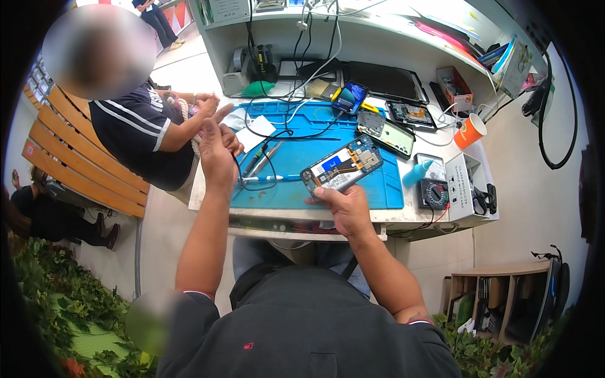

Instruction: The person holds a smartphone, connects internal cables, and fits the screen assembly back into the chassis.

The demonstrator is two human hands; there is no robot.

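My right hand (pixel 342 205) grips an opened smartphone (pixel 341 165) by its lower left end, its battery and boards exposed above the blue repair mat (pixel 382 191). My left hand (pixel 220 145) is raised at the mat's left edge, fingers partly curled; whether they hold something is hidden. A black cable (pixel 255 185) runs beside it, near white paper (pixel 255 131) and slim hand tools (pixel 263 157). Right of the opened phone lie a green phone casing (pixel 389 133) and a lit phone (pixel 350 98). A light-blue bottle (pixel 416 174) stands by a multimeter (pixel 433 193).
A person (pixel 138 132) in a dark striped-sleeve shirt is beside the desk's left end, near a wooden bench (pixel 63 145). An orange cup (pixel 469 131), white box (pixel 463 189) and red box (pixel 454 85) are at right. A shelf (pixel 227 19) with hanging cables spans the back.
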